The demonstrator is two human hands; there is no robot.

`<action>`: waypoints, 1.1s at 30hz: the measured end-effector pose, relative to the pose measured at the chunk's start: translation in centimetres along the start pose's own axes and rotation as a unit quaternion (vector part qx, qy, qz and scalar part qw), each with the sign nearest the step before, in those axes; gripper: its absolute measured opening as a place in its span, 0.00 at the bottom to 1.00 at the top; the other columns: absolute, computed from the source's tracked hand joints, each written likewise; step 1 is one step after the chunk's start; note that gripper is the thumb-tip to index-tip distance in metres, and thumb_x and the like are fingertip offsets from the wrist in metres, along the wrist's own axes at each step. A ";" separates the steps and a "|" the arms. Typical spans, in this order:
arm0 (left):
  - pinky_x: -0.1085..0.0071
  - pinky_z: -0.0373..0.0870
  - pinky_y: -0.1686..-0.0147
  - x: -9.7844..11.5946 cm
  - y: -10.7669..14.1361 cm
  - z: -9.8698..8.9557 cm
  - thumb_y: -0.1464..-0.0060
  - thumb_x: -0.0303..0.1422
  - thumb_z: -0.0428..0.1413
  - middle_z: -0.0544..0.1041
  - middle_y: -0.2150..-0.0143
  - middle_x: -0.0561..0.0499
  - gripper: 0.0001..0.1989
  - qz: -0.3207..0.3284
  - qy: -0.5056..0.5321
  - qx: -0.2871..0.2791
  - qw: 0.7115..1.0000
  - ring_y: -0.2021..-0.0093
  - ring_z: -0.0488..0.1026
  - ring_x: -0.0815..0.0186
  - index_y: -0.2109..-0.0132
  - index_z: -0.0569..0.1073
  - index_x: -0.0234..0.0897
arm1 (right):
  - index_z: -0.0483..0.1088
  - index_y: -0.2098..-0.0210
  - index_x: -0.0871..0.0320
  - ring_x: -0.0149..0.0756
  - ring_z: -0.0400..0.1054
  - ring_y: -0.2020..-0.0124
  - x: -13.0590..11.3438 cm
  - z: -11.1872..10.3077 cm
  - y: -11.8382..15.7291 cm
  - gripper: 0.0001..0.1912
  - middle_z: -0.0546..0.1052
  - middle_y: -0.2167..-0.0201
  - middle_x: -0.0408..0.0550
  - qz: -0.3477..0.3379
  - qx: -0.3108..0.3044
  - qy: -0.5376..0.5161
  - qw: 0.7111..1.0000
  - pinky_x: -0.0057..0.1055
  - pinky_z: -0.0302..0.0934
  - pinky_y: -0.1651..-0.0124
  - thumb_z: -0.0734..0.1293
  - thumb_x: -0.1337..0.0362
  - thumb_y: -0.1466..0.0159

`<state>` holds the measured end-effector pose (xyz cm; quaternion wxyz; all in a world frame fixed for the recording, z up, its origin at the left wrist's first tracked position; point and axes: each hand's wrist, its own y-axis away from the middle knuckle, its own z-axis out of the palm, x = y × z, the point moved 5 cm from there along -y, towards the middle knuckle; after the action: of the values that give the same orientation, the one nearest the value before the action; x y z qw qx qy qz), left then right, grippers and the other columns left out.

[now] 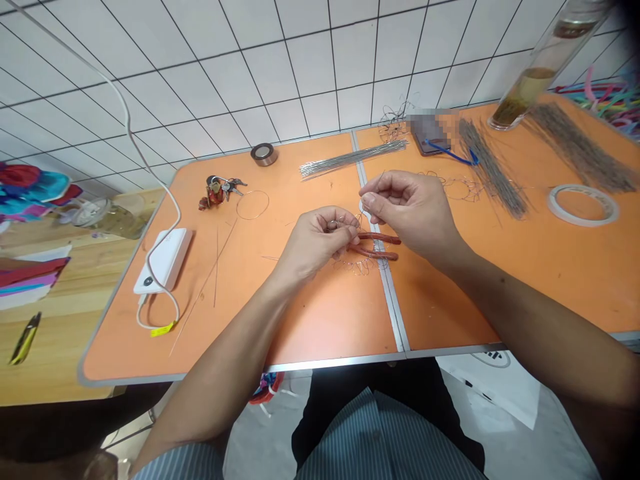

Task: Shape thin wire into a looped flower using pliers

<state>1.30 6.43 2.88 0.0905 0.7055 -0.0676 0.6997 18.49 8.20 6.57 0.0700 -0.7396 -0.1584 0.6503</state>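
My left hand (325,239) is closed in a pinch on a thin bent wire (359,221) above the orange table. To its right, my right hand (407,208) pinches too, with what looks like a fine wire end between thumb and forefinger. Pliers with red-brown handles (380,255) lie under the left fingertips, their jaws hidden by that hand. Curly wire pieces (361,268) are spread around the pliers. A bundle of straight silver wires (353,160) lies beyond both hands.
Darker wire bundles (493,168), a white tape roll (583,204) and a tall bottle (527,87) stand or lie at right. At left are keys (227,188), a wire ring (253,205), dark tape (263,155) and a cabled power bank (164,260). A tiled wall closes the back.
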 end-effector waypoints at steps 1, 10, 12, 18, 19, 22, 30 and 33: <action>0.76 0.64 0.77 0.0 0.0 0.0 0.48 0.27 0.64 0.81 0.71 0.51 0.04 0.000 0.000 -0.002 1.000 0.77 0.69 0.73 0.63 0.79 0.35 | 0.78 0.65 0.56 0.32 0.73 0.70 0.0 0.0 0.0 0.02 0.78 0.71 0.43 0.001 0.000 -0.001 1.000 0.30 0.73 0.65 0.74 0.66 0.36; 0.75 0.63 0.78 0.2 0.1 0.0 0.45 0.33 0.66 0.82 0.71 0.50 0.06 -0.005 0.008 -0.002 1.000 0.79 0.67 0.74 0.64 0.79 0.36 | 0.78 0.62 0.56 0.32 0.75 0.69 0.2 0.1 0.0 0.03 0.80 0.68 0.44 -0.008 -0.011 0.009 1.000 0.30 0.74 0.66 0.74 0.64 0.34; 0.75 0.64 0.78 0.3 0.1 0.0 0.46 0.34 0.68 0.82 0.70 0.50 0.07 0.000 0.011 -0.004 1.000 0.78 0.68 0.73 0.63 0.79 0.36 | 0.77 0.63 0.56 0.32 0.76 0.69 0.0 0.0 0.0 0.03 0.80 0.68 0.43 -0.013 -0.007 0.017 1.000 0.31 0.75 0.65 0.73 0.64 0.33; 0.74 0.69 0.72 0.6 0.3 -0.2 0.40 0.45 0.68 0.82 0.68 0.49 0.15 0.018 -0.018 -0.009 1.000 0.73 0.72 0.71 0.63 0.81 0.37 | 0.78 0.63 0.55 0.34 0.75 0.68 -0.4 0.0 0.1 0.01 0.81 0.67 0.44 -0.012 -0.018 0.016 1.000 0.32 0.74 0.65 0.73 0.65 0.34; 0.74 0.70 0.70 0.6 0.3 -0.3 0.40 0.46 0.68 0.81 0.69 0.49 0.16 0.022 -0.026 -0.005 0.999 0.72 0.73 0.70 0.64 0.81 0.37 | 0.78 0.63 0.55 0.34 0.75 0.68 -0.5 0.0 0.1 0.01 0.81 0.67 0.44 -0.012 -0.022 0.018 1.000 0.32 0.73 0.66 0.73 0.65 0.34; 0.73 0.73 0.64 0.7 0.3 -0.4 0.41 0.48 0.69 0.80 0.69 0.51 0.18 0.037 -0.029 0.002 0.999 0.68 0.75 0.69 0.64 0.82 0.36 | 0.78 0.64 0.55 0.34 0.75 0.68 -0.6 0.1 0.1 0.02 0.81 0.68 0.44 -0.018 -0.031 0.023 0.999 0.32 0.72 0.66 0.73 0.64 0.35; 0.71 0.73 0.63 0.7 0.2 -0.5 0.45 0.46 0.73 0.79 0.69 0.51 0.17 0.052 -0.015 0.006 0.999 0.68 0.74 0.68 0.66 0.83 0.37 | 0.80 0.65 0.55 0.37 0.76 0.67 -0.5 0.5 0.4 0.01 0.82 0.68 0.44 -0.032 -0.045 0.067 0.996 0.34 0.72 0.64 0.73 0.66 0.36; 0.72 0.71 0.65 0.8 0.2 -0.5 0.45 0.43 0.73 0.80 0.70 0.51 0.15 0.049 -0.018 0.002 0.999 0.69 0.73 0.69 0.67 0.83 0.37 | 0.80 0.64 0.54 0.38 0.77 0.67 -0.5 0.6 0.5 0.02 0.83 0.67 0.45 -0.028 -0.047 0.076 0.996 0.34 0.72 0.65 0.73 0.66 0.36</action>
<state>0.78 6.34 3.71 0.0541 0.7137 -0.1024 0.6908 17.91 7.48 6.78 0.0657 -0.7847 -0.2036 0.5817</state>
